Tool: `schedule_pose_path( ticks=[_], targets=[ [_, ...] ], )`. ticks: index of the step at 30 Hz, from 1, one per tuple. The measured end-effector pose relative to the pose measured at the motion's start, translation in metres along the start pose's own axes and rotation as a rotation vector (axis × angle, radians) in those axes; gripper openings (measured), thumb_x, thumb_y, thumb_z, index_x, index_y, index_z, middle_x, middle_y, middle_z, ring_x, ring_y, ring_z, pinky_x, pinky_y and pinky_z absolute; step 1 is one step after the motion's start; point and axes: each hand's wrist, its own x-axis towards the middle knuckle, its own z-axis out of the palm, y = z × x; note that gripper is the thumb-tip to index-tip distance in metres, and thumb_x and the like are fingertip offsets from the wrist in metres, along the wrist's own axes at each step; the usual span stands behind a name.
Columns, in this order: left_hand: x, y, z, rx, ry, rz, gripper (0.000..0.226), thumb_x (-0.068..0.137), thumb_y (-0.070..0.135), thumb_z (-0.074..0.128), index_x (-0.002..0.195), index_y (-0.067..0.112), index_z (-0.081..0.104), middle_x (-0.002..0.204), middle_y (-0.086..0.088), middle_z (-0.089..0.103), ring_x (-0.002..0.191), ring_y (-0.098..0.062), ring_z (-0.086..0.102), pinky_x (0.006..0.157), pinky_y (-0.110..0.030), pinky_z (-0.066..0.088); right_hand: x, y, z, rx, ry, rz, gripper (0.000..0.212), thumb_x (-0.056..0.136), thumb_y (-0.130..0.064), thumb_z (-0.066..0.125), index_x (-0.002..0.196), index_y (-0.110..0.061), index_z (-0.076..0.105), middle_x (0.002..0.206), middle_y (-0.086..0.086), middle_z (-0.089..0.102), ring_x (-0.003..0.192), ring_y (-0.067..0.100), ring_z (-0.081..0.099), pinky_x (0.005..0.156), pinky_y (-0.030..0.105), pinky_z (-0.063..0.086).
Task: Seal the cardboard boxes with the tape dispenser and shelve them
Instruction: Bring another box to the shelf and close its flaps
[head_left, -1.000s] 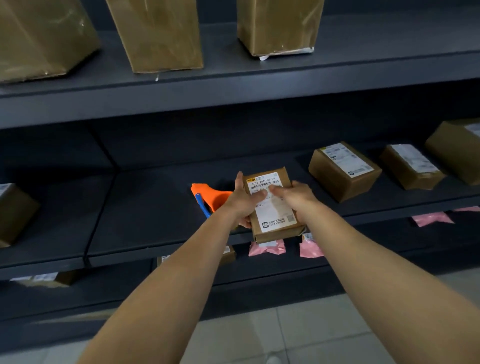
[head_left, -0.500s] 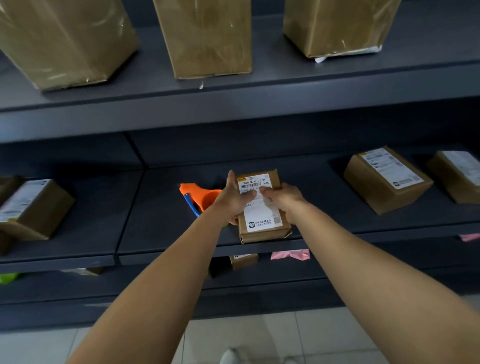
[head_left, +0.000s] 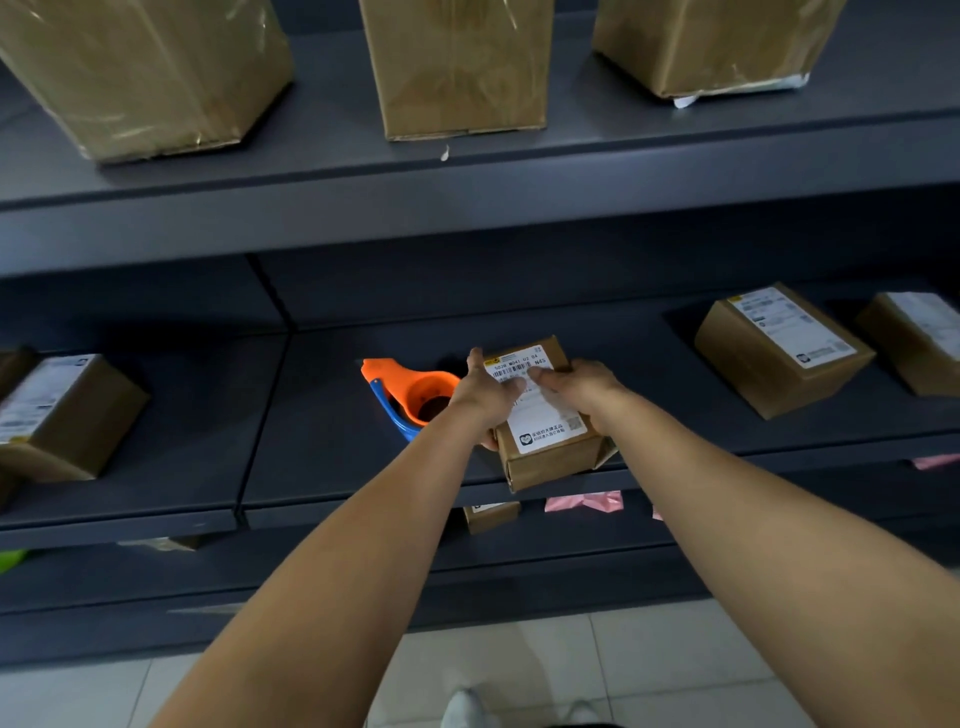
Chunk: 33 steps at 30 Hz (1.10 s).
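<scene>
A dark grey shelving unit (head_left: 519, 197) fills the view, with its boards running from side to side. On the top board stand three big cardboard cartons: one at the left (head_left: 140, 73), one in the middle (head_left: 457, 67) and one at the right (head_left: 711, 47), all wrapped in clear tape.

On the middle board (head_left: 322, 467) a labelled parcel (head_left: 62, 415) lies at the far left. Two more labelled parcels lie at the right, one (head_left: 779, 353) nearer the centre and another (head_left: 919, 338) cut by the frame edge.

The small cardboard box (head_left: 545, 415) sits at the front edge of the middle board, near the centre, with its near end reaching just past the edge. A white shipping label covers most of its top.

The left hand (head_left: 485, 400) grips the box's left side, with the thumb pointing up along the far corner and the fingertips on the label. The right hand (head_left: 582, 387) clasps the right side, with its fingers curled over onto the label. The fingertips of the two hands nearly meet on the barcode.

The orange and blue tape dispenser (head_left: 410, 395) lies on the same board just left of the box, partly hidden behind the left wrist.

Under the front edge, on the lower board, a small brown box (head_left: 491, 514) and a pink pouch (head_left: 584, 501) show.
</scene>
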Motion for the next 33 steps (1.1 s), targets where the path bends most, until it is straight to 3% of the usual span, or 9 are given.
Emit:
schedule_pose_path(
  ticks=[5,8,12,16,18,20,24,28,33],
  targets=[
    [0.002,-0.007,0.006,-0.234,0.043,-0.022,0.071,0.097,0.029,0.052,0.145,0.029,0.0,0.097,-0.008,0.064,0.087,-0.03,0.068,0.069,-0.053,0.059,0.011,0.002,-0.002,-0.269,0.132,-0.101,0.072,0.064,-0.081,0.052,0.115,-0.03,0.062,0.128,0.006,0.058,0.12,0.032,0.05,0.098,0.046,0.045],
    [0.002,-0.009,0.013,-0.377,0.078,-0.027,0.07,0.097,0.026,0.052,0.144,0.03,0.0,0.092,-0.005,0.062,0.086,-0.029,0.065,0.066,-0.049,0.059,0.0,-0.006,-0.009,-0.389,0.171,-0.175,0.059,0.077,-0.07,0.056,0.12,-0.029,0.06,0.128,0.004,0.056,0.125,0.033,0.043,0.101,0.046,0.04],
    [0.001,-0.013,0.016,-0.451,0.09,-0.033,0.066,0.095,0.027,0.057,0.139,0.027,0.008,0.105,-0.005,0.062,0.095,-0.027,0.065,0.074,-0.047,0.059,0.001,-0.013,-0.014,-0.462,0.183,-0.275,0.049,0.08,-0.059,0.063,0.116,-0.026,0.062,0.119,0.0,0.063,0.111,0.025,0.058,0.095,0.042,0.046],
    [-0.003,-0.003,0.003,-0.169,0.139,-0.035,0.064,0.087,0.037,0.067,0.126,0.018,0.02,0.122,-0.014,0.059,0.075,-0.026,0.069,0.073,-0.037,0.06,0.0,-0.017,-0.015,-0.456,0.165,-0.302,0.045,0.08,-0.053,0.067,0.113,-0.024,0.064,0.114,0.001,0.066,0.1,0.023,0.063,0.087,0.038,0.052],
    [-0.005,0.008,-0.003,0.293,0.22,0.003,0.073,0.084,0.047,0.066,0.134,0.011,0.027,0.131,-0.015,0.044,0.088,-0.027,0.066,0.068,-0.029,0.055,0.0,-0.019,-0.015,-0.469,0.169,-0.307,0.049,0.08,-0.052,0.068,0.119,-0.023,0.063,0.118,0.002,0.064,0.103,0.024,0.063,0.087,0.036,0.052],
    [-0.004,0.016,-0.006,0.701,0.337,0.113,0.082,0.08,0.055,0.066,0.139,0.009,0.032,0.137,-0.016,0.029,0.114,-0.03,0.05,0.085,-0.033,0.048,0.001,-0.019,-0.015,-0.45,0.166,-0.309,0.049,0.079,-0.051,0.07,0.119,-0.024,0.063,0.118,0.003,0.064,0.103,0.024,0.063,0.086,0.035,0.051],
    [0.016,0.024,-0.015,0.617,0.122,0.428,0.097,0.074,0.03,0.079,0.151,0.021,0.02,0.152,-0.011,0.017,0.136,-0.033,0.028,0.109,-0.041,0.034,-0.002,-0.019,-0.014,-0.473,0.155,-0.355,0.043,0.079,-0.045,0.073,0.118,-0.028,0.065,0.115,0.002,0.066,0.106,0.025,0.061,0.094,0.041,0.047],
    [0.025,0.019,-0.019,0.437,0.066,0.462,0.08,0.069,0.022,0.083,0.139,0.023,0.045,0.13,-0.007,0.05,0.112,-0.024,0.057,0.086,-0.029,0.048,-0.001,-0.021,-0.015,-0.455,0.139,-0.362,0.039,0.073,-0.04,0.079,0.108,-0.029,0.068,0.105,0.003,0.069,0.096,0.026,0.065,0.086,0.039,0.051],
    [0.02,0.017,-0.022,0.37,0.138,0.49,0.065,0.068,0.016,0.084,0.123,0.023,0.05,0.114,-0.002,0.037,0.086,-0.019,0.054,0.063,-0.021,0.044,0.001,-0.018,-0.025,-0.433,0.171,-0.272,0.054,0.066,-0.062,0.072,0.103,-0.023,0.067,0.092,0.002,0.071,0.076,0.019,0.069,0.072,0.033,0.057]
  ],
)
